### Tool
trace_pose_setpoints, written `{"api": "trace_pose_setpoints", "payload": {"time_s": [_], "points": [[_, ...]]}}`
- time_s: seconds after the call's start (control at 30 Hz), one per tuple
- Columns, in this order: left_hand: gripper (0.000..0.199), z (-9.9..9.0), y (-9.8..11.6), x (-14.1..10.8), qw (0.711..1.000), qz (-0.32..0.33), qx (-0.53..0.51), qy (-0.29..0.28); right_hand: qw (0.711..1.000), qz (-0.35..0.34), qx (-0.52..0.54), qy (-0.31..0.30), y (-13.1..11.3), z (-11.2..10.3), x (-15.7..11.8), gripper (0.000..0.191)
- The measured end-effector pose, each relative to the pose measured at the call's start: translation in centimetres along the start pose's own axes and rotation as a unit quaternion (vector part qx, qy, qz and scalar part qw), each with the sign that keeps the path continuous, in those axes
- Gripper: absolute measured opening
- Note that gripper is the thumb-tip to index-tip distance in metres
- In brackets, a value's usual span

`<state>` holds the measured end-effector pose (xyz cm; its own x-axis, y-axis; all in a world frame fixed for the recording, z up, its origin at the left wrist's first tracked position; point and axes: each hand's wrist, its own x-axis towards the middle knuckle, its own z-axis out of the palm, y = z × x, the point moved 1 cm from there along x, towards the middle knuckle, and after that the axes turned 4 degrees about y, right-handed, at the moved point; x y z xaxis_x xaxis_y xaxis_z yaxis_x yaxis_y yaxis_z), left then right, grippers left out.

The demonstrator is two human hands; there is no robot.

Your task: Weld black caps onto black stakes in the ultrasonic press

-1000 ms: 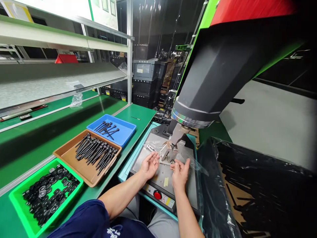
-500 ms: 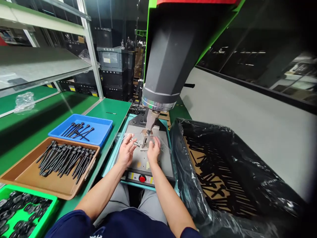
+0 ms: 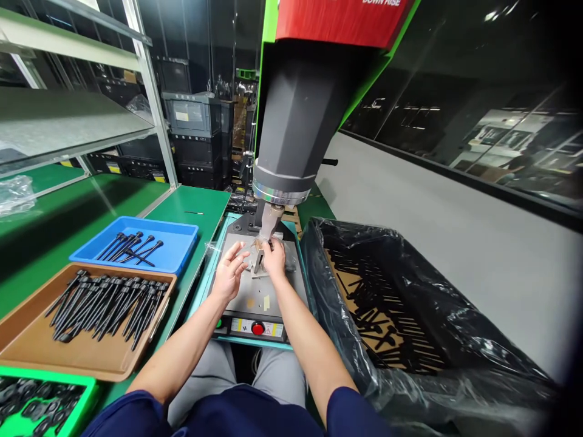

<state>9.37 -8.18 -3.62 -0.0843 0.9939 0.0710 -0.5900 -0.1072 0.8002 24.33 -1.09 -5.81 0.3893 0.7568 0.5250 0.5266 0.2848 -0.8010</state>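
In the head view a metal fixture (image 3: 257, 260) stands on the grey plate of a press-like machine, beneath the tapered metal tool (image 3: 270, 222) of its dark head. My right hand (image 3: 274, 260) is at the fixture's upper right side, fingers bent together just under the tool tip. Whatever those fingers grip is hidden. Left of the fixture, my left hand (image 3: 229, 274) hovers with its fingers curved and apart, and I see nothing held in it. Clear plastic sheets (image 3: 212, 246) stick out at both sides near the hands.
A blue tray (image 3: 182, 255) and a brown tray (image 3: 40, 358) at left hold black stems with round heads. A green tray (image 3: 88, 388) holds black round parts. At right, a box lined with black plastic (image 3: 437, 285) contains dark rods. A red button (image 3: 257, 328) faces me.
My right hand has moved up and inward onto the fixture below the tool tip. The left hand stays beside the fixture, fingers apart. The camera view has shifted slightly.
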Motion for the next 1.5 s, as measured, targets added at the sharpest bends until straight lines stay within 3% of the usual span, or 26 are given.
{"api": "trace_pose_setpoints", "payload": {"time_s": [0.2, 0.4, 0.57, 0.7, 0.8, 0.9, 1.07, 1.23, 1.4, 1.5], "points": [[0.049, -0.3, 0.1, -0.8, 1.000, -0.010, 0.000, 0.015, 0.997, -0.067, 0.009, 0.029, -1.0, -2.1, -2.0, 0.033], [0.049, -2.4, -1.5, -2.5, 0.998, -0.026, 0.045, 0.032, 0.992, -0.093, -0.017, 0.087, -0.6, -4.7, -5.8, 0.030], [0.052, -3.9, -2.3, -3.0, 0.993, -0.022, 0.099, 0.056, 0.996, -0.039, -0.022, 0.082, 1.1, -6.3, -8.7, 0.032], [0.051, -4.6, -2.3, -3.6, 0.992, -0.022, 0.115, 0.045, 0.995, 0.074, 0.068, 0.018, 1.9, -7.4, -11.1, 0.036], [0.038, -5.6, -2.8, -4.9, 0.988, -0.042, 0.133, 0.066, 0.972, 0.149, 0.173, -0.049, 1.2, -8.3, -12.5, 0.039], [0.026, -6.5, -3.8, -6.7, 0.975, -0.078, 0.185, 0.091, 0.960, 0.147, 0.226, -0.070, -0.5, -9.2, -13.0, 0.038], [0.023, -4.7, -3.6, -9.0, 0.956, -0.020, 0.289, -0.038, 0.969, 0.080, 0.223, -0.072, -3.2, -9.6, -13.0, 0.035], [0.032, -2.0, -2.8, -9.2, 0.940, 0.039, 0.309, -0.142, 0.966, 0.053, 0.240, -0.086, -4.2, -8.7, -13.3, 0.033], [0.023, -2.0, -3.4, -8.8, 0.925, 0.033, 0.351, -0.142, 0.954, 0.081, 0.276, -0.082, -4.5, -8.0, -13.4, 0.032], [0.024, -2.4, -3.4, -8.6, 0.926, 0.024, 0.353, -0.134, 0.950, 0.096, 0.275, -0.111, -4.3, -8.1, -13.5, 0.035]]}}
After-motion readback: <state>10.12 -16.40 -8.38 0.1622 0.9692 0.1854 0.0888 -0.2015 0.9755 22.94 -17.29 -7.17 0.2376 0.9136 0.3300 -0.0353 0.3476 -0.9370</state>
